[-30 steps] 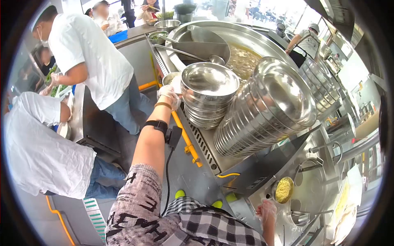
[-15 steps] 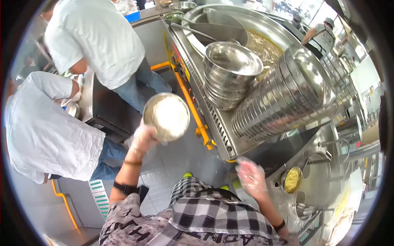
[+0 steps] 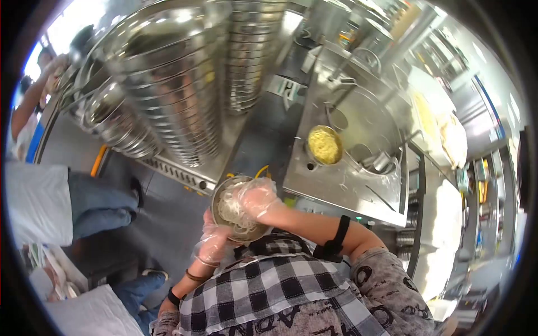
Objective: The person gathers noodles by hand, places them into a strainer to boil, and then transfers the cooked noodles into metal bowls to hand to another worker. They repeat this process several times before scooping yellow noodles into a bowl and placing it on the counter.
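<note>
My left hand (image 3: pixel 214 242), in a clear plastic glove, holds a metal bowl (image 3: pixel 256 231) by its left rim, close to my body. White noodles (image 3: pixel 230 208) lie inside the bowl. Over the bowl's right side is my right hand (image 3: pixel 259 200), also gloved, with its fingers bent down into the noodles; its fingertips are partly hidden there. A second bowl with yellow noodles (image 3: pixel 324 145) stands on the steel counter (image 3: pixel 302 180) to the right, touched by neither hand.
Tall stacks of metal bowls (image 3: pixel 174 84) rise ahead on the left. A round steaming pot (image 3: pixel 364 120) with ladles is set in the right counter. Co-workers in pale shirts (image 3: pixel 36 196) stand at the left. White trays (image 3: pixel 440 235) line the far right.
The view has turned right, toward the steaming pot. The white-noodle bowl is now close to my body, and my right hand has moved from empty air to the noodles in it.
</note>
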Action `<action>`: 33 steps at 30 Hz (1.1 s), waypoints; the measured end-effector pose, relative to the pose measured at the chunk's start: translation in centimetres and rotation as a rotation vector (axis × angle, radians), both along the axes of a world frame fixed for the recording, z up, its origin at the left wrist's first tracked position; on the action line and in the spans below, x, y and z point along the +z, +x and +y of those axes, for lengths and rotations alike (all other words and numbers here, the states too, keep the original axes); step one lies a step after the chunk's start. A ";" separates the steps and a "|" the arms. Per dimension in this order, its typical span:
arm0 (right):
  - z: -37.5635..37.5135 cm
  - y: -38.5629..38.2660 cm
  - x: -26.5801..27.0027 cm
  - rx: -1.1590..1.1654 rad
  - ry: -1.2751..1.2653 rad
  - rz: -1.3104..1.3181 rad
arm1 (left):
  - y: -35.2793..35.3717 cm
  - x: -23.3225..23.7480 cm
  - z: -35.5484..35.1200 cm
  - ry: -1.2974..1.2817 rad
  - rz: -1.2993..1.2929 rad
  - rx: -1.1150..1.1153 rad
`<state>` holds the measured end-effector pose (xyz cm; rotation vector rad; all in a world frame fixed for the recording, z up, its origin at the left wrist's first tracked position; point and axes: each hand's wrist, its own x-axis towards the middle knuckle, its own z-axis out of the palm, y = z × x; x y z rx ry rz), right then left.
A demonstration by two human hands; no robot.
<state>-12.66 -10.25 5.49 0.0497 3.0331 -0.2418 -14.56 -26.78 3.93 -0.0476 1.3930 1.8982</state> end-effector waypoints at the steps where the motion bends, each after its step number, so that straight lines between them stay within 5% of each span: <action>1: 1.6 0.9 1.4 -0.032 -0.036 -0.021 | 0.3 -1.6 1.3 -0.011 0.015 -0.044; 6: 8.6 6.9 9.6 -0.184 -0.222 0.069 | 1.6 -2.2 8.7 0.130 -0.013 -0.264; 9: 12.4 9.0 8.4 -0.240 -0.184 -0.132 | 3.2 0.7 14.2 0.157 -0.082 -0.349; 12: 19.8 15.5 7.0 -0.344 -0.297 0.636 | 3.7 2.1 19.5 0.086 -0.126 -0.409; 14: 23.9 18.9 7.9 -0.757 -0.257 0.895 | 3.4 1.0 21.8 -0.059 1.606 -0.654; 16: 29.3 22.8 3.0 -1.139 -0.639 0.714 | 3.8 -0.4 25.0 -0.133 1.463 -0.656; 17: 32.1 24.3 -0.7 -0.986 -1.251 0.805 | 3.8 -1.8 26.6 -0.150 1.242 -0.678; 19: 33.9 24.2 -0.2 -0.749 -1.853 0.856 | 4.4 -1.5 29.6 -0.051 0.626 -0.588; 20: 33.0 22.2 4.7 -0.947 -1.674 0.783 | 4.6 -1.4 31.1 -0.006 0.344 -0.473; 22: 34.5 21.5 7.8 -1.137 -1.486 0.706 | 4.5 -1.6 33.4 -0.293 1.528 -0.593; 24: 36.3 22.0 8.2 -0.809 -1.413 0.649 | 4.5 -1.4 35.5 -0.321 1.445 -0.751; 25: 36.6 22.1 7.7 -0.852 -1.431 0.508 | 5.6 0.5 36.9 -0.116 0.637 -0.487; 26: 37.4 22.0 6.0 -0.844 -1.426 0.520 | 5.8 0.6 37.8 -0.005 0.229 -0.384; 27: 38.1 21.7 3.5 -0.720 -1.038 0.455 | 6.1 0.7 38.6 0.094 -0.165 -0.193; 29: 37.4 20.0 5.0 -1.043 -1.537 0.181 | 5.7 -3.1 39.1 0.106 0.110 -0.252; 33: 36.9 20.0 1.8 -0.994 -1.769 0.416 | 5.0 -6.2 39.1 0.220 0.266 -0.316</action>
